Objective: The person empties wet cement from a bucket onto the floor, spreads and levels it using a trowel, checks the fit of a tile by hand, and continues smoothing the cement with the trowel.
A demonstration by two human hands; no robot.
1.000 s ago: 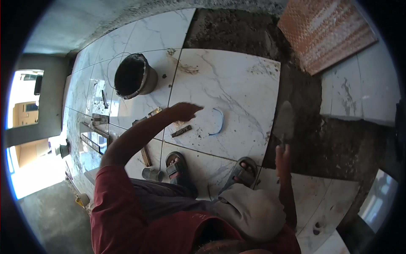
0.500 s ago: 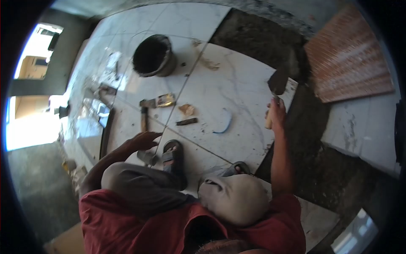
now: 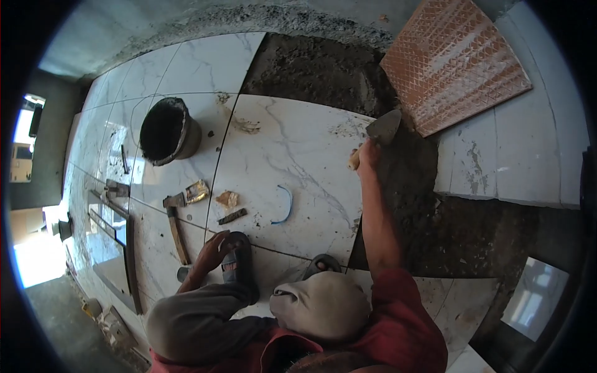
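Observation:
My right hand [image 3: 369,154] is wrapped round the wooden handle of a trowel [image 3: 384,127]. The trowel's grey blade lies over the border between a white marbled floor tile [image 3: 292,168] and the dark mortar bed [image 3: 413,165]. My left hand [image 3: 213,250] rests beside my left sandal [image 3: 238,261], fingers loosely extended and nothing seen in them. Near that hand lie a hammer [image 3: 178,236] with a wooden handle and a small grey cup [image 3: 183,274], partly hidden. Beyond my feet are a dark flat bar [image 3: 232,216], crumpled paper [image 3: 227,198], a shiny packet [image 3: 197,191] and a curved blue strip [image 3: 287,205].
A black bucket [image 3: 188,146] stands on the tiles at left. One large tile [image 3: 457,65] leans at the upper right, its ribbed orange back showing. Tile pieces [image 3: 127,248] lie at left, and a rough-based wall [image 3: 298,22] runs along the far side.
The view has shifted to the right. My right hand has brought the trowel over the mortar side of the tile edge, its blade turned. My left hand has come down beside my foot.

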